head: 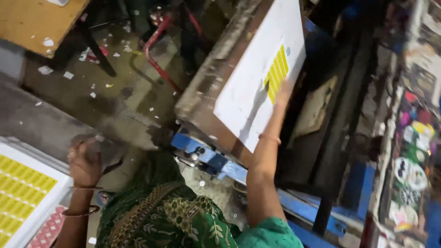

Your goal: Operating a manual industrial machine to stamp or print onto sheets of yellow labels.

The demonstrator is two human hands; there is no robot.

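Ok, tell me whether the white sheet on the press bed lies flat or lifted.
Flat: the white sheet with yellow labels lies against the bed, right hand on it.

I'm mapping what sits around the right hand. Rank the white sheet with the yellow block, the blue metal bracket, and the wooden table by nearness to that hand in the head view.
1. White sheet: under the right hand, on the slanted board.
2. Blue metal bracket: lower left, below the board's edge.
3. Wooden table: far upper left corner.
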